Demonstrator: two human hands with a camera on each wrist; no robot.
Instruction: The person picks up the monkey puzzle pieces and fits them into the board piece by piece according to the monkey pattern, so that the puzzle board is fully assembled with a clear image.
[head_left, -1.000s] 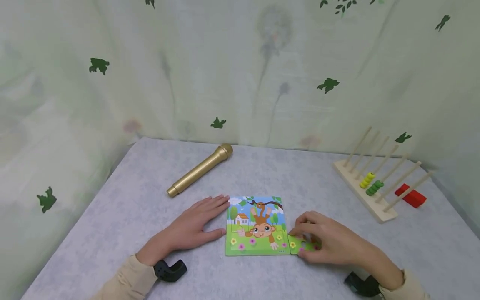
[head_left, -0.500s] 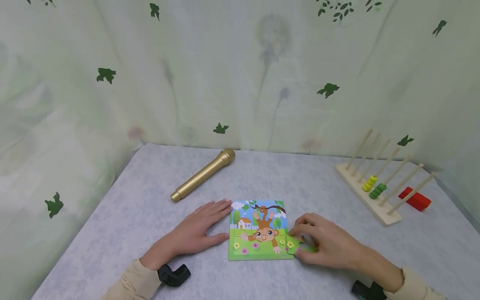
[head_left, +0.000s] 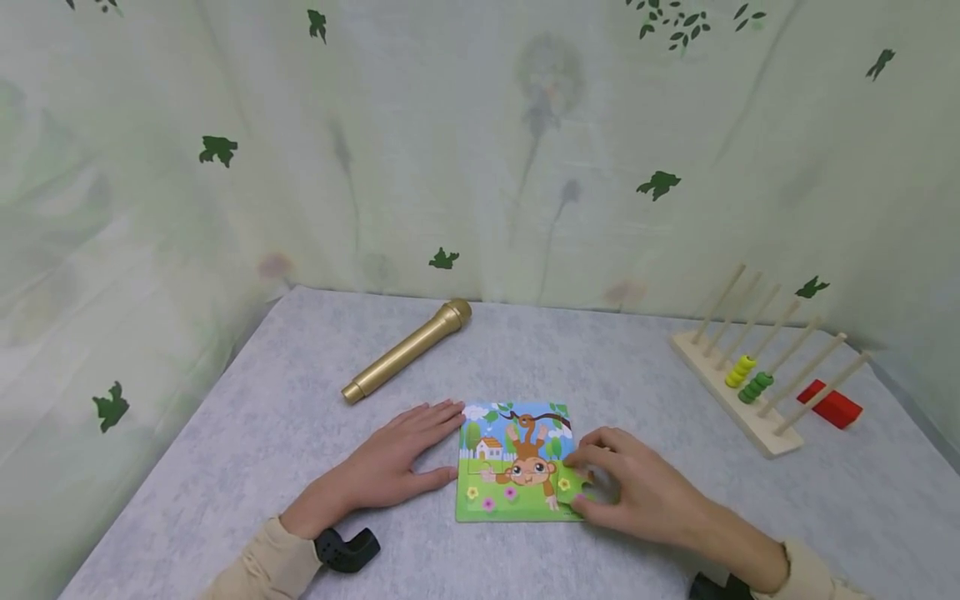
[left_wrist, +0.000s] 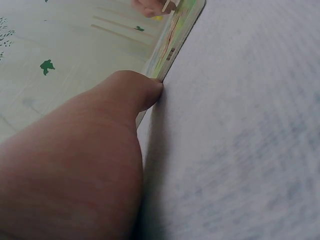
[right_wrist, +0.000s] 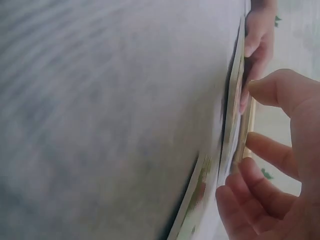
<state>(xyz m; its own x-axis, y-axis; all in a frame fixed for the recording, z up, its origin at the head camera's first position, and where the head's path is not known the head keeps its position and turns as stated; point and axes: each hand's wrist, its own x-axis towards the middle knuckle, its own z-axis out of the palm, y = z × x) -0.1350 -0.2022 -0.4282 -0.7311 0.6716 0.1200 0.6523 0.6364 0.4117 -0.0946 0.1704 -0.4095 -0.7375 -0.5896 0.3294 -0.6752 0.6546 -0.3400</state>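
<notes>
A square jigsaw puzzle [head_left: 487,493] with a hanging monkey, a small house and flowers lies flat on the table. My left hand [head_left: 393,467] rests palm down with straight fingers along its left side; fingertips and thumb touch the edge. My right hand [head_left: 637,487] pinches a green puzzle piece [head_left: 566,484] with a yellow flower between thumb and fingers, over the picture's lower right part. The fingers cover some of the piece. The left wrist view shows the left thumb [left_wrist: 150,92] against the puzzle's edge. From the right wrist, thumb and fingers [right_wrist: 272,155] look spread apart.
A gold toy microphone [head_left: 405,354] lies behind the left hand. At the right stands a wooden peg rack [head_left: 731,392] with yellow beads [head_left: 740,372] and green beads [head_left: 755,387]. A red block [head_left: 830,404] is beside it. A leaf-patterned curtain [head_left: 480,150] hangs behind the table.
My right hand has slid the green piece leftward, from beside the puzzle to over its lower right part. The left hand stays at the left edge. The head view has shifted slightly.
</notes>
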